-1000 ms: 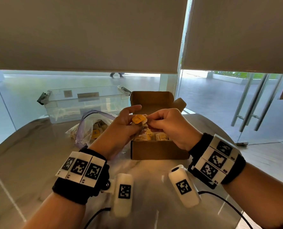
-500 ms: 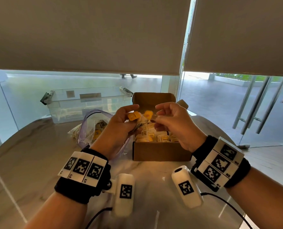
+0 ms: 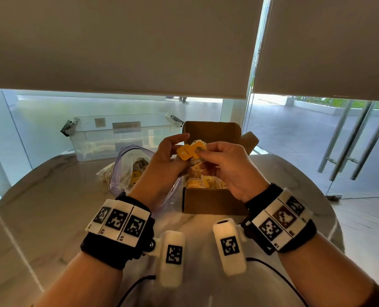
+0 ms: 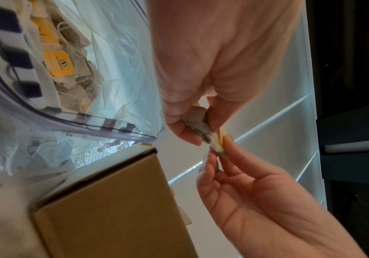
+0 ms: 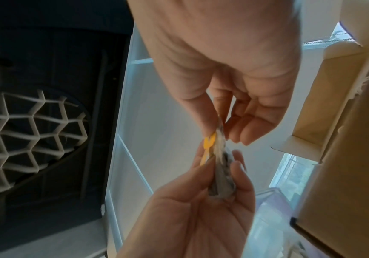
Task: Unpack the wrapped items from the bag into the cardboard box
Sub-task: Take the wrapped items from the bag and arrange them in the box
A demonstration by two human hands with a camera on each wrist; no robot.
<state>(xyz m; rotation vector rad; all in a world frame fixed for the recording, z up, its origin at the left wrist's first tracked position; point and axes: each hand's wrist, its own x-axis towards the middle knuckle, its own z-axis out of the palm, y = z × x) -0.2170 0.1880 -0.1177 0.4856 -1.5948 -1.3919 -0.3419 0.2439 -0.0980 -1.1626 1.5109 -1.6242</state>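
Both hands hold a small bundle of wrapped items, pale sachets with yellow tags, above the open cardboard box. My left hand grips the bundle from the left, thumb on top. From the right, my right hand pinches a yellow tag at its edge. The left wrist view shows the bundle pinched between the left fingers and the right fingertips. Several wrapped items lie in the box. The clear zip bag lies left of the box, with more items inside.
A clear plastic bin stands behind the bag near the window. The round marble table has bare surface in front and to the left. The box's lid flap stands upright behind my hands.
Half a second ago my hands had drawn slightly apart with the tags split between them. Now they have closed together on the bundle again, a little higher above the box.
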